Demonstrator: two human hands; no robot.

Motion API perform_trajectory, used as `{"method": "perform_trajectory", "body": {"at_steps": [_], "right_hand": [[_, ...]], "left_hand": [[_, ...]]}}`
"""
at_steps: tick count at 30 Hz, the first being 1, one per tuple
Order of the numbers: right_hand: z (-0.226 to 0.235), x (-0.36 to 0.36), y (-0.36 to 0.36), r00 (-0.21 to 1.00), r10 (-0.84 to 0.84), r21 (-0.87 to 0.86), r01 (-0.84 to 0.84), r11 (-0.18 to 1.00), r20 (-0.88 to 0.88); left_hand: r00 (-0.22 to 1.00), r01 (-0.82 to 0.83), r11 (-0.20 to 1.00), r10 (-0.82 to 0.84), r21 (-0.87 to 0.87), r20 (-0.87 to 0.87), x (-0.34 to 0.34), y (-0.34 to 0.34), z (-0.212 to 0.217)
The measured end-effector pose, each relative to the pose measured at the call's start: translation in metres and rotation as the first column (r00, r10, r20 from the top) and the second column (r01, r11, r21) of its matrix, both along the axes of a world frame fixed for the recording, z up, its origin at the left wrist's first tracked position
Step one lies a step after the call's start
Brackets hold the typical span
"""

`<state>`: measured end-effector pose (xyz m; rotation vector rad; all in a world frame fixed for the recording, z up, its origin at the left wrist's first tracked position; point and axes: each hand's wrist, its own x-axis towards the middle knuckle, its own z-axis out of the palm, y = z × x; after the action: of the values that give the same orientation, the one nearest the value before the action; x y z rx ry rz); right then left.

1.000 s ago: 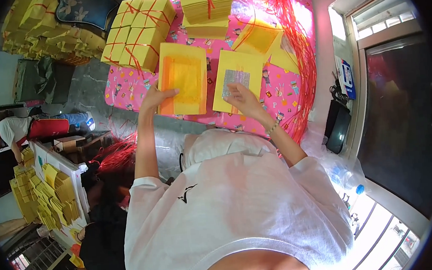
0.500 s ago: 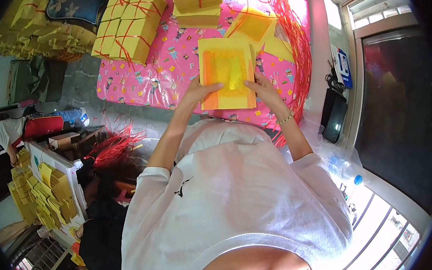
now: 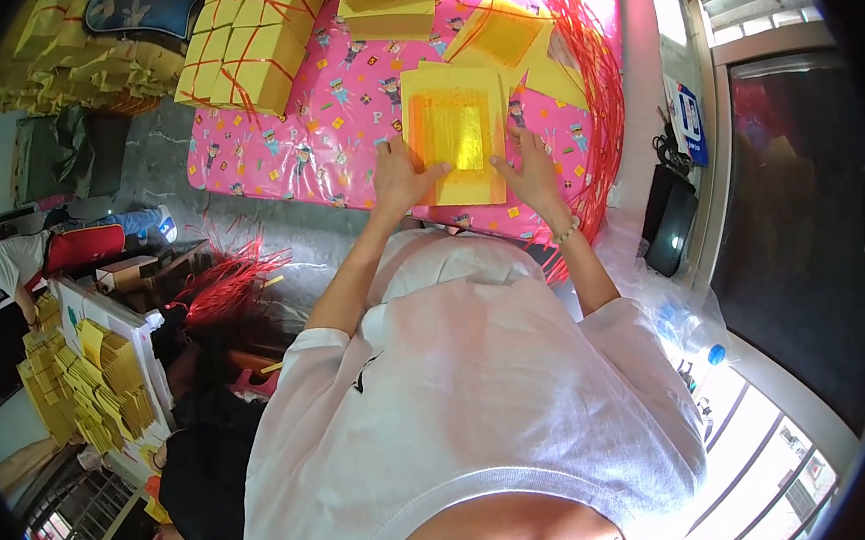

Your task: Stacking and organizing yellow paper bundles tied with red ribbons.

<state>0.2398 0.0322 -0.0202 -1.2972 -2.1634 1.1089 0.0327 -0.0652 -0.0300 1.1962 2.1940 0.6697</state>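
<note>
We see the stack [image 3: 454, 118], yellow with an orange panel on top, lying on the pink table [image 3: 285, 168] between our two hands; a few under-sheets peek past its far and right edges. Our left hand [image 3: 404, 178] is at the stack's left edge, thumb laid over its near corner, the other fingers spread loosely beside it. Our right hand [image 3: 534, 178] mirrors this on the stack's right, thumb at the edge, fingers spread and released; neither hand is clenched. Just beyond the stack, to its right, lies a yellow packet [image 3: 501, 36] with an orange panel. Farther beyond it stands a tall pile [image 3: 390, 20]; to its far left sit bundles [image 3: 261, 46] tied in red. Red strips [image 3: 600, 148] trail down well to the stack's right.
</note>
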Motion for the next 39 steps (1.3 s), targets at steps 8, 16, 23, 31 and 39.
{"method": "perform_trajectory", "body": {"at_steps": [8,16,23,31,39], "right_hand": [[0.027,0.015,-0.01,0.869,0.47,0.244,-0.495,0.834,0.156],[0.023,0.01,-0.009,0.801,0.53,0.303,-0.597,0.743,0.279],[0.033,0.013,0.007,0.794,0.598,0.147,-0.608,0.78,0.113],[0.017,0.007,0.029,0.786,0.618,-0.05,-0.617,0.786,0.018],[0.001,0.002,0.042,0.791,0.603,-0.169,-0.612,0.773,-0.102]], "left_hand": [[0.926,0.368,0.884,-0.322,0.287,-0.195,-0.01,-0.026,0.032],[0.79,0.61,0.763,-0.56,0.214,-0.25,-0.006,-0.026,0.023],[0.792,0.602,0.768,-0.61,0.219,-0.039,-0.025,-0.015,0.022],[0.756,0.533,0.811,-0.584,0.239,0.296,-0.035,0.002,0.009],[0.765,0.461,0.879,-0.462,0.12,0.448,-0.039,0.009,-0.004]]}}
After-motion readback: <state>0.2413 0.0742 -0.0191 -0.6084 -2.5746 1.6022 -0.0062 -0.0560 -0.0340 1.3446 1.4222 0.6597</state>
